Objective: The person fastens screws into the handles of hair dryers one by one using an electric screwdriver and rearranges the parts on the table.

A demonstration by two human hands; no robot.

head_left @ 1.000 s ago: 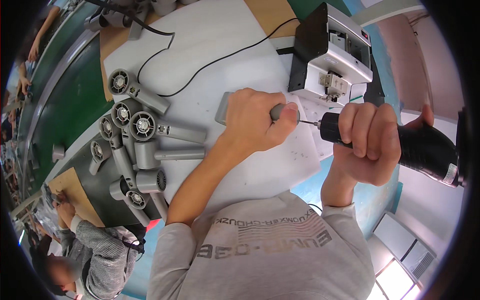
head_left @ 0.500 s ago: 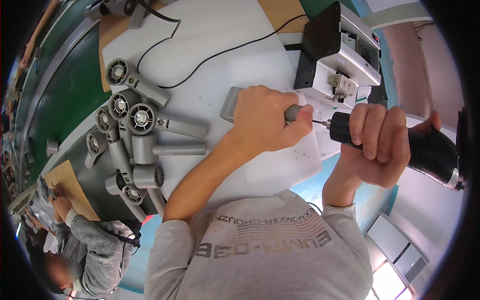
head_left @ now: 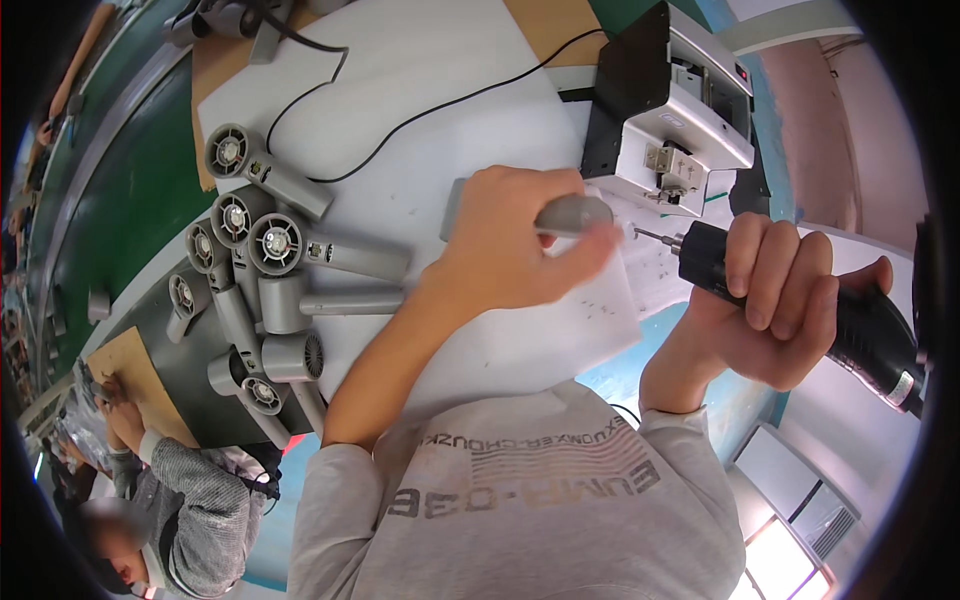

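My left hand (head_left: 510, 245) is wrapped round a grey hair dryer (head_left: 575, 214) above the white sheet. The handle's end points right, and a bit of the grey body shows past my knuckles; my palm hides the middle. In my right hand (head_left: 780, 300) is a black electric screwdriver (head_left: 705, 255), its thin bit pointing left toward the handle end. A gap separates the bit's tip from the handle. Whether a screw sits on that tip is too small to tell.
Several grey hair dryers (head_left: 360, 258) lie heaped left of my forearm. A black-and-silver machine (head_left: 630, 110) stands at the far right, with small dark screws (head_left: 600, 308) on the white sheet (head_left: 480, 130) nearer me. A black cable (head_left: 440, 105) crosses it. Another person (head_left: 190, 510) sits lower left.
The screwdriver bit has come away from the handle end and moved right. My left hand has turned the hair dryer, bringing its handle end up and slightly left.
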